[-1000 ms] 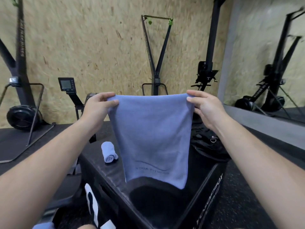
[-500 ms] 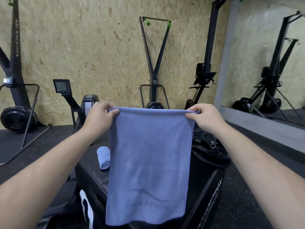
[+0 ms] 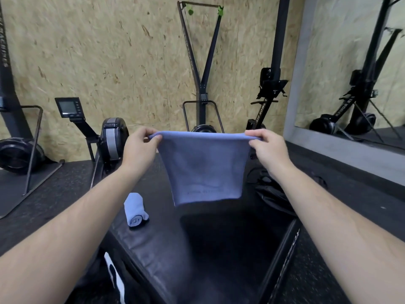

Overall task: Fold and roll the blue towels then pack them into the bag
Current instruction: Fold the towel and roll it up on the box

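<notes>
A blue towel [image 3: 203, 167] hangs spread in the air above a black padded box [image 3: 166, 249]. My left hand [image 3: 140, 148] pinches its top left corner and my right hand [image 3: 266, 148] pinches its top right corner. The towel's lower edge swings away from me, with faint lettering near the bottom. A second blue towel [image 3: 134, 209], rolled up, lies on the box to the left. A black bag [image 3: 271, 194] lies on the far right part of the box, partly hidden behind the towel and my right arm.
Black rowing machines [image 3: 109, 139] stand against the chipboard wall behind the box. A large mirror [image 3: 350, 69] leans at the right. Dark rubber flooring surrounds the box.
The hanging towel's lower end has swung forward and up, away from me, so it looks shorter. Both hands keep hold of the top corners and have moved slightly farther out.
</notes>
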